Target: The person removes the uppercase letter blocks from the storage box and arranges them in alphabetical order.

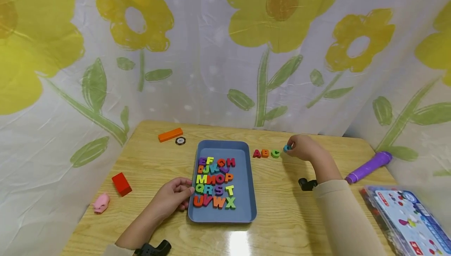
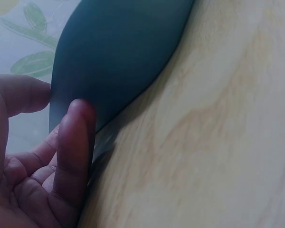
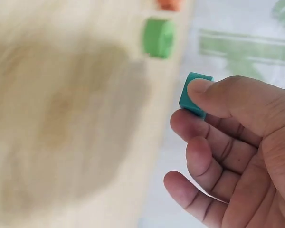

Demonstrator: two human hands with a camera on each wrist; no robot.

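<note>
At the back right, my right hand (image 1: 302, 146) pinches a small teal-blue letter (image 3: 192, 95) between thumb and fingertips. Its outline is mostly covered by the fingers. Left of it stands a short row on the table: a red A (image 1: 257, 153), an orange B (image 1: 265, 153) and a green C (image 1: 275, 154). My left hand (image 1: 176, 194) holds the left side of the blue-grey tray (image 1: 243, 213), thumb at the rim and fingers against the outer wall. Inside the tray, several coloured letters lie in rows, from a purple E (image 1: 202, 161) to a green X (image 1: 230, 203).
An orange block (image 1: 170, 135) and a round chip (image 1: 180, 141) lie behind the tray's left. A red block (image 1: 121, 184) and a pink pig toy (image 1: 101, 203) are at left. At right lie a purple microphone (image 1: 368, 167) and a clear box with a printed cover (image 1: 410, 220).
</note>
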